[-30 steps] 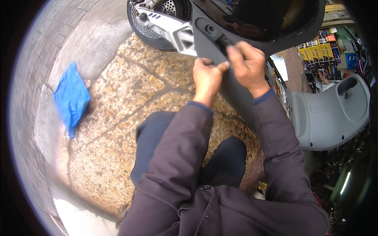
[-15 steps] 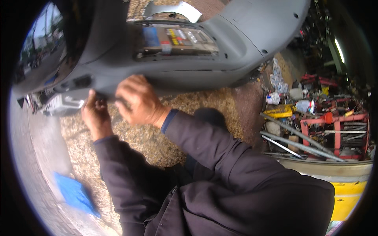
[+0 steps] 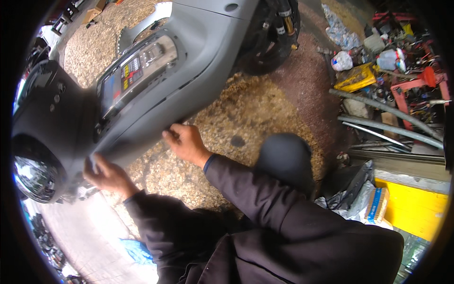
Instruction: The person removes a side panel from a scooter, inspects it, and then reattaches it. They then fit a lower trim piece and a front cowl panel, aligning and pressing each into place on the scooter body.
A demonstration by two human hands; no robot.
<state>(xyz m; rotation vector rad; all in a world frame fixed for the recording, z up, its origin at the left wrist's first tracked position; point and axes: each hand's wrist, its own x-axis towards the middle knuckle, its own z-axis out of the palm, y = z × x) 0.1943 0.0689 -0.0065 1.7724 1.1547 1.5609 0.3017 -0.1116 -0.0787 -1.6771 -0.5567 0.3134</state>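
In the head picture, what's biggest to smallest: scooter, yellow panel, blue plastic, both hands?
1. Grey scooter
2. Yellow panel
3. Left hand and right hand: too alike to rank
4. Blue plastic, visible part

The scooter's body (image 3: 208,52) walls off the way just ahead of the left hand (image 3: 109,174) and right hand (image 3: 187,144), while a glossy dome (image 3: 35,173) blocks the left hand's left. Between the hands, a gap over the floor (image 3: 246,120) runs back toward the forearms. Right of the right hand lies open floor, bounded by the knee (image 3: 286,158) and, ahead and right, a wheel (image 3: 267,57).
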